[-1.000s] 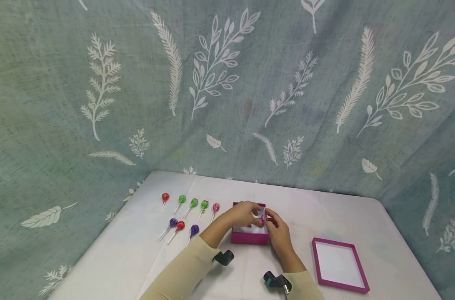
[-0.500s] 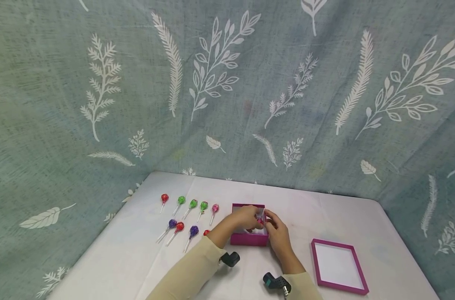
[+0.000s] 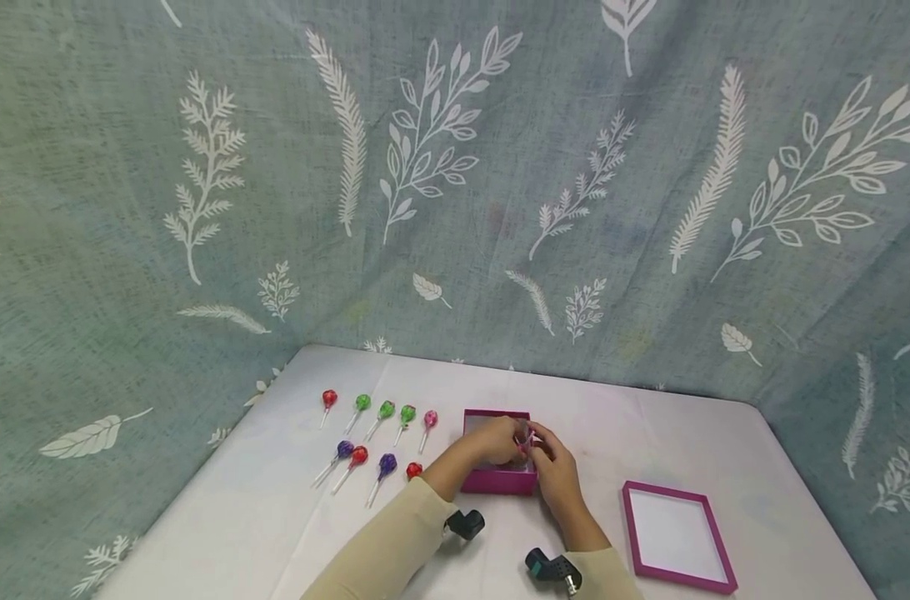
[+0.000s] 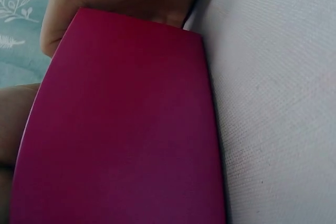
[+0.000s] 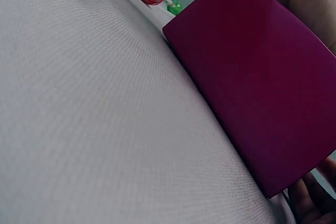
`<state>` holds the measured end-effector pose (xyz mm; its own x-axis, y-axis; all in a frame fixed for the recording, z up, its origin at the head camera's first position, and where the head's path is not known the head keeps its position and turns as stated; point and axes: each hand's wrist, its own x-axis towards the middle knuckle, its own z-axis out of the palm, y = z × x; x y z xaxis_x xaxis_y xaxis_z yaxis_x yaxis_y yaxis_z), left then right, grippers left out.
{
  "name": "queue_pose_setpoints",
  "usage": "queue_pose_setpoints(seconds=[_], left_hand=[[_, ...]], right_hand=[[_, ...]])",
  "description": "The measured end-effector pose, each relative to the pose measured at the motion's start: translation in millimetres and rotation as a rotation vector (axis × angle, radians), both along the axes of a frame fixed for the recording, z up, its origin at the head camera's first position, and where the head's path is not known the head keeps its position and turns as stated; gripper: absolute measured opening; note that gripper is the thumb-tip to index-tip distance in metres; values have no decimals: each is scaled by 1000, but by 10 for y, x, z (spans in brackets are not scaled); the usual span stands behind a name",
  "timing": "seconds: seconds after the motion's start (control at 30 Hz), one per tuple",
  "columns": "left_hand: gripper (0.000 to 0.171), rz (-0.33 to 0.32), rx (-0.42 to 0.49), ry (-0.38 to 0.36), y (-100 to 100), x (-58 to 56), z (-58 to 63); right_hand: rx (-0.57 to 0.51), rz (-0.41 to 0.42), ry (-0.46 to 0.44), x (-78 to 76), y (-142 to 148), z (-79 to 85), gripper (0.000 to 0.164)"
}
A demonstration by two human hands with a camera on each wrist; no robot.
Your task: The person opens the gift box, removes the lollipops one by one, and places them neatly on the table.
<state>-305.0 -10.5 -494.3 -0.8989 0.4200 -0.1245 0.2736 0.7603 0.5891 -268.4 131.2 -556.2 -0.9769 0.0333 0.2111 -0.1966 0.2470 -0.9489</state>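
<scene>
A magenta open-topped box (image 3: 498,482) with a pale inside stands on the table. My left hand (image 3: 495,442) reaches down into it from the left, fingers bent near the right wall. A pink-wrapped lollipop (image 3: 523,451) shows partly at these fingertips, which seem to pinch it; its stick is hidden. My right hand (image 3: 558,468) grips the box's right wall, thumb toward the inside and fingers outside. In the left wrist view, the box front (image 4: 121,124) hides most of the left hand (image 4: 16,124). Right-hand fingers (image 5: 310,198) lie along the box side in the right wrist view.
Several lollipops lie in two rows at the left, among them a green one (image 3: 387,409), a purple one (image 3: 387,464) and a red one (image 3: 414,471) beside the left sleeve. A magenta-rimmed lid (image 3: 677,535) lies inside-up at the right. A patterned curtain (image 3: 455,208) hangs behind the table.
My left hand has sunk lower into the box, and its forearm has shifted slightly right, uncovering a red lollipop near the sleeve. The right hand stays at the right wall.
</scene>
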Motion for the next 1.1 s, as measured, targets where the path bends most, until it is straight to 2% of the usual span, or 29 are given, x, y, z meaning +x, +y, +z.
queue_pose_setpoints(seconds=[0.13,0.23,0.4,0.53,0.7,0.87,1.0,1.1], left_hand=[[9,-22,-32,42,8,-13,-13],[8,-25,-25,47,7,-18,-24],[7,-28,-25,97,15,-44,-60],[4,-12,-4,128,-1,-29,-14],[6,3,83,127,-75,36,96],[7,-2,235,138,-124,59,166],[26,-2,373,145,-136,73,210],[37,7,422,176,-161,106,235]], right_hand=[[-8,-2,3,1,3,6,47],[-2,-5,4,6,2,11,48],[-1,-10,12,5,17,3,47],[0,-8,19,-1,17,-4,46],[5,-3,21,0,7,0,46],[30,-26,25,-7,11,12,44],[24,-29,27,-6,5,26,44],[14,-26,26,6,-2,23,44]])
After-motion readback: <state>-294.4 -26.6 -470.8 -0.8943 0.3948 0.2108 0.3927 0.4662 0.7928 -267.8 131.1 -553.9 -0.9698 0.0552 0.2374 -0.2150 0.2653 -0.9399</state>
